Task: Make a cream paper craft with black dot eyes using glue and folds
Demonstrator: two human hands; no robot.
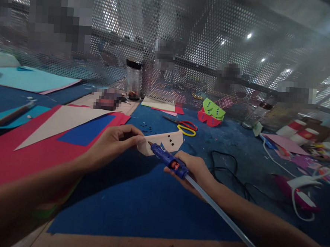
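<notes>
Between the thumb and fingers of my left hand (119, 141) is the left end of a pale folded paper piece (158, 140). Small black squares sit on the right part of its face. My right hand (191, 168) is closed around a blue glue gun (170, 160), whose tip points up and left at the paper near my left thumb. A long translucent glue stick (218, 208) runs out of the gun's back toward the lower right. Whether the tip touches the paper I cannot tell.
Scissors (185, 126) with red and yellow handles lie behind the paper. Green (213, 108) and red (208, 118) folded paper pieces stand farther back. Black cable (236, 172) loops at right. Coloured sheets (40, 145) cover the left. A glass jar (133, 80) stands by the mesh.
</notes>
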